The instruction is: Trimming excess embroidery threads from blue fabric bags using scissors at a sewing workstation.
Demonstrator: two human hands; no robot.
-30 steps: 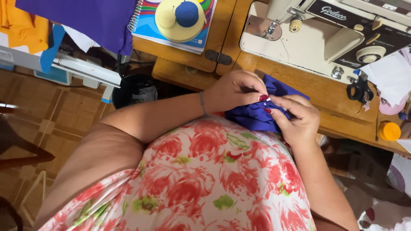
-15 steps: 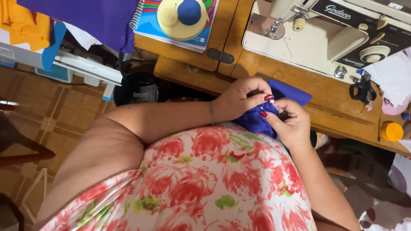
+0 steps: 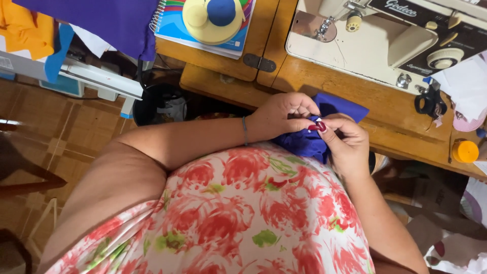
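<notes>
The blue cloth (image 3: 308, 142) bunches between both hands, so what the fingertips (image 3: 318, 127) pinch is too small to tell. The sewing machine (image 3: 385, 45) and spiral notebook (image 3: 203, 30) are cut by the top edge; the orange spool (image 3: 465, 151) nears the tabletop's right edge, blurred.

Black label panel (image 3: 431, 35) on cream sewing machine (image 3: 365, 45), top right.

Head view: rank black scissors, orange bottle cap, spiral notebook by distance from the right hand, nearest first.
From the right hand, pinching blue cloth:
1. Black scissors, up and right on the wooden table.
2. Orange bottle cap, far right edge.
3. Spiral notebook, top left.
</notes>
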